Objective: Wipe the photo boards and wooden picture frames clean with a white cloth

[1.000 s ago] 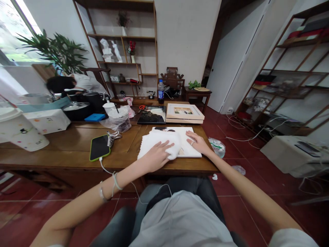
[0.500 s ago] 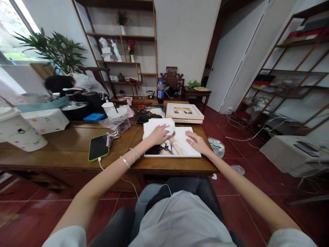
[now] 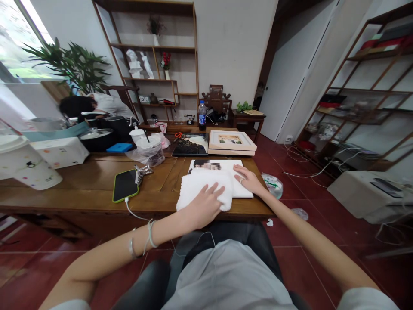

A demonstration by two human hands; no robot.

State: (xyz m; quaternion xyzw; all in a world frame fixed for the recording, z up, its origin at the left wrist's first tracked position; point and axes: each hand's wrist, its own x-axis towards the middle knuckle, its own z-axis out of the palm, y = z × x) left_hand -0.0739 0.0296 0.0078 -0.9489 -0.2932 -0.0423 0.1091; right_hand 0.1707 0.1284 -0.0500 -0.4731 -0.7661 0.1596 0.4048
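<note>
My left hand [image 3: 208,207] presses a white cloth [image 3: 193,189] with its fingers bent over it, at the near edge of a photo panel. That panel [image 3: 238,164] lies flat on the wooden table, a printed picture partly showing above the cloth. Most of the picture is hidden under the cloth. On the panel's right side rests my right hand [image 3: 250,180], fingers outstretched, touching its white surface and holding no object.
Behind the panel lie a dark photo panel [image 3: 190,144] and a cream picture frame [image 3: 232,148]. A charging phone [image 3: 125,186], a bagged cup [image 3: 149,148] and a paper cup [image 3: 29,165] stand left. A blue-capped bottle [image 3: 201,115] is farther back. A person [image 3: 111,105] leans at far left.
My left hand has pulled the white cloth toward me, from the panel's upper part to its near edge. The picture's top now shows. My right hand has stayed in place.
</note>
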